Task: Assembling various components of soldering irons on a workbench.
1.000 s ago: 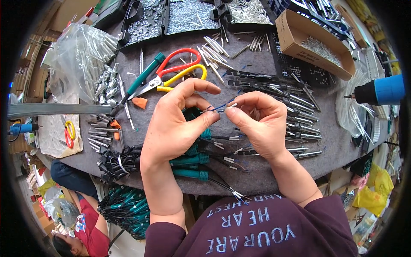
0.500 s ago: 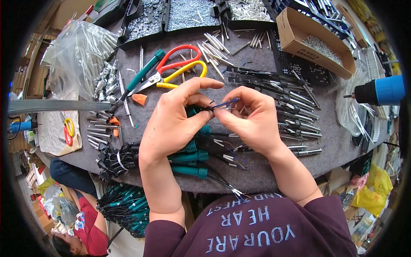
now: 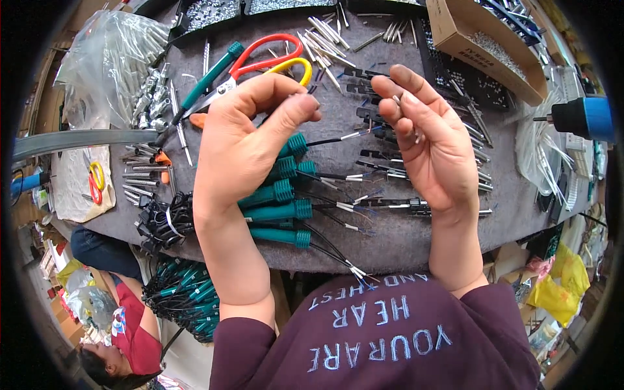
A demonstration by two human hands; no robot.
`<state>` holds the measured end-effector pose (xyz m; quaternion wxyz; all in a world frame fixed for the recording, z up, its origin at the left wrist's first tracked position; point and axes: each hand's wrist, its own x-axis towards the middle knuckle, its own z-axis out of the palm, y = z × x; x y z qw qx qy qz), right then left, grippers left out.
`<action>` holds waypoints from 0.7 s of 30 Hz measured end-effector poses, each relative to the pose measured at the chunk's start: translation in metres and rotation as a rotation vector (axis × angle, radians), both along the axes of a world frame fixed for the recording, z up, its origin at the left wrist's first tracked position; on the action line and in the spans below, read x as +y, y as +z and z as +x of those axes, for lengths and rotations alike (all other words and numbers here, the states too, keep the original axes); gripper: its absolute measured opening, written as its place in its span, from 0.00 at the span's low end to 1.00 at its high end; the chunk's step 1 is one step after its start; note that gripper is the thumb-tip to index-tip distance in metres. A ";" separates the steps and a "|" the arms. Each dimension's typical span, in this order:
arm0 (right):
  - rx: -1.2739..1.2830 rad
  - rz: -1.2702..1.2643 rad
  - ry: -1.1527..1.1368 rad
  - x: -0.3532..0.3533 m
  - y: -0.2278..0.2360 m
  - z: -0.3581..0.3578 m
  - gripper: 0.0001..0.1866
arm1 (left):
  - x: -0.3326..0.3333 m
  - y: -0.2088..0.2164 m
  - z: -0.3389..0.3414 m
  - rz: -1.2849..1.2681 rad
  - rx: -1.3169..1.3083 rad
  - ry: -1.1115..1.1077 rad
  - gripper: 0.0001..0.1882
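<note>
My left hand [image 3: 250, 133] is closed in a pinch, with thin dark wire ends [image 3: 316, 81] poking up past the fingertips. To its right, my right hand [image 3: 437, 140] is raised, its thumb and fingertip closed on a small silvery-white piece [image 3: 396, 101]; another pale bit shows against the curled fingers. Under the left wrist lie several green handles [image 3: 279, 211] with ribbed collars, their black leads ending in white sleeves and bare strands. Black holders with metal rods [image 3: 390, 203] lie partly hidden below the right hand. Scissors [image 3: 268, 52] with red and yellow grips rest beyond the left hand.
A cardboard box [image 3: 484, 49] and black trays [image 3: 214, 16] of small metal parts stand at the back. Bagged metal tubes [image 3: 107, 65] lie left, near a grey bar [image 3: 84, 142]. A blue tool [image 3: 578, 119] juts in from the right. Another person [image 3: 133, 325] sits lower left.
My hands have moved apart from where they met: the right went right and up, the left slightly left and up. The view has shifted slightly, and more green handles show.
</note>
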<state>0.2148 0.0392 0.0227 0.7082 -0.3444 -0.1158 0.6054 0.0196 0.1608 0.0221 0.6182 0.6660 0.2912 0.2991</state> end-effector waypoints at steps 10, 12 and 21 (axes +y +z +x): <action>-0.026 -0.002 0.014 -0.001 -0.006 -0.005 0.16 | -0.015 0.005 0.008 0.132 0.002 0.130 0.06; -0.111 0.069 0.009 -0.002 -0.010 -0.003 0.19 | -0.016 0.004 0.010 0.229 0.034 0.136 0.05; -0.227 -0.026 0.046 -0.003 -0.011 -0.003 0.16 | -0.020 0.010 0.016 0.318 0.100 0.122 0.04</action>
